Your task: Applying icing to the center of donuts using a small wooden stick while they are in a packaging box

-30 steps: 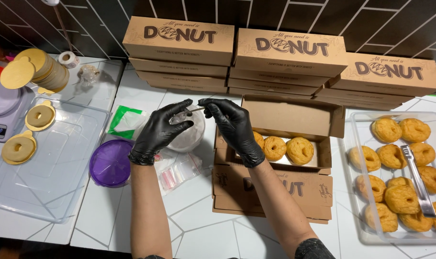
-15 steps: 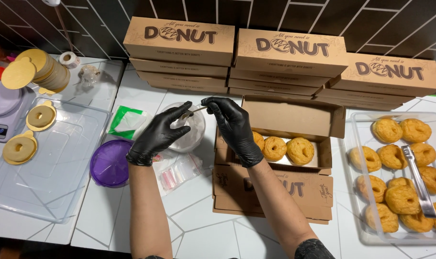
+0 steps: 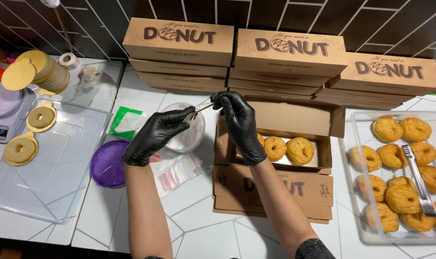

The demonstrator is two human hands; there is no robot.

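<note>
While both black-gloved hands hover above the white tiled counter (image 3: 199,230), the left hand (image 3: 155,136) and the right hand (image 3: 239,122) are close together, each pinching one end of a small, thin clear item (image 3: 202,109) stretched between their fingertips; what the item is cannot be told. It sits just above a round clear tub (image 3: 191,139) holding something white. Near-left of the tub lies a purple lid (image 3: 105,168), and just near the tub lie small clear zip bags (image 3: 179,172). A green-and-white packet (image 3: 127,122) lies left of the tub. Right of the hands stands an open brown cardboard box (image 3: 294,184) with donuts (image 3: 299,149) inside. Stacks of closed brown boxes (image 3: 179,45) line the far edge. At far right a clear tray (image 3: 357,120) holds many donuts, with metal tongs (image 3: 419,180) resting on them. At left a large clear lid (image 3: 59,182) carries gold card rounds (image 3: 19,149); a stack of gold discs (image 3: 45,72) stands beyond it.
</note>
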